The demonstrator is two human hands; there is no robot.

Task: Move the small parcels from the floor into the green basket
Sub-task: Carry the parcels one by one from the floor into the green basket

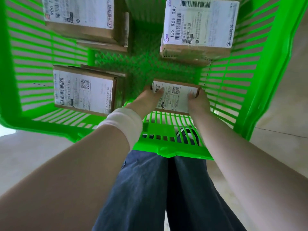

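I look straight down into the green basket (260,90). A small cardboard parcel (176,95) with a white label sits low in the near right corner, held between both hands. My left hand (148,99) grips its left end, thumb on the label. On the right end sits my right hand (197,102). Three other labelled parcels lie inside: one near left (83,90), one far left (80,17), one far right (198,29).
The basket's slatted near wall (166,130) stands against my legs in dark blue trousers (150,189). A white band (123,124) wraps my left wrist. Pale tiled floor (283,114) surrounds the basket. A mesh patch of basket bottom (143,64) shows between the parcels.
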